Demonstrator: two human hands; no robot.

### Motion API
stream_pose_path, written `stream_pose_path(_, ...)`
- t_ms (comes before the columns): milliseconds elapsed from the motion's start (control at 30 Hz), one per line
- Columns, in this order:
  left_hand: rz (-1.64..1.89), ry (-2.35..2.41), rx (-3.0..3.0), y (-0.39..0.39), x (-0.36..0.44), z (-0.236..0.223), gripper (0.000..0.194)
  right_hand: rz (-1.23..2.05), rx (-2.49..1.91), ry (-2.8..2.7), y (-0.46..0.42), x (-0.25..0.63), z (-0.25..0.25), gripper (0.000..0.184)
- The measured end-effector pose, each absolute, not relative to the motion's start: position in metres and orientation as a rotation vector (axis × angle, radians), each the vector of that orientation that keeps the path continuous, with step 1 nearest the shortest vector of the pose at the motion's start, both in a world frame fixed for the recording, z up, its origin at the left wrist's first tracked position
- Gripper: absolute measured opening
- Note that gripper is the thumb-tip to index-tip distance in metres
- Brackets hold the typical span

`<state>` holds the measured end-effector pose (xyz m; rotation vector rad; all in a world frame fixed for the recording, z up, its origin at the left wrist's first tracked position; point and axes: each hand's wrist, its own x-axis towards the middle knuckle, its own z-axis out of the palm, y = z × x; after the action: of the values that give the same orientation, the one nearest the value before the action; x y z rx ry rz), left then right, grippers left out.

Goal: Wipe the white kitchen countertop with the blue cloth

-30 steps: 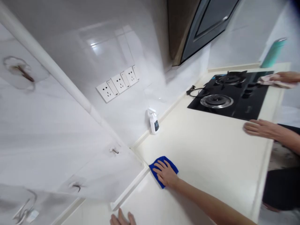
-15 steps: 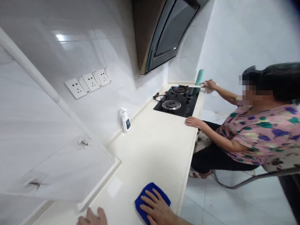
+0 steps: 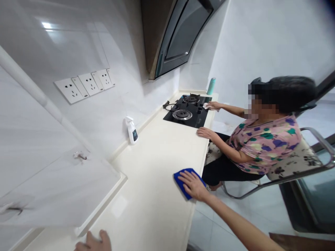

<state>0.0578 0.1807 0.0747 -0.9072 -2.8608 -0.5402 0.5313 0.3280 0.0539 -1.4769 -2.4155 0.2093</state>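
My right hand (image 3: 193,184) lies flat with fingers spread on a blue cloth (image 3: 182,177), pressing it to the cream countertop (image 3: 157,174) near its front edge. Only the fingers of my left hand (image 3: 95,241) show at the bottom edge, resting flat on the counter beside the raised white step. Neither hand grips anything.
A white spray bottle (image 3: 132,130) stands against the tiled wall. A black gas hob (image 3: 187,111) and a green flask (image 3: 211,86) are at the far end. A seated person (image 3: 261,139) rests one hand on the counter and wipes the hob with a cloth. Wall sockets (image 3: 83,83) above.
My right hand has slid the blue cloth from the wall corner across the counter to the front edge. The view has swung right, bringing the seated person into sight.
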Motion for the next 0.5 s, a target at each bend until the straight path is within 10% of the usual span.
stream_pose_path(500, -0.481, -2.898, -0.930, 0.180, 0.055, 0.071, 0.074, -0.030, -2.143, -2.070, 0.373, 0.568, 0.054, 0.052)
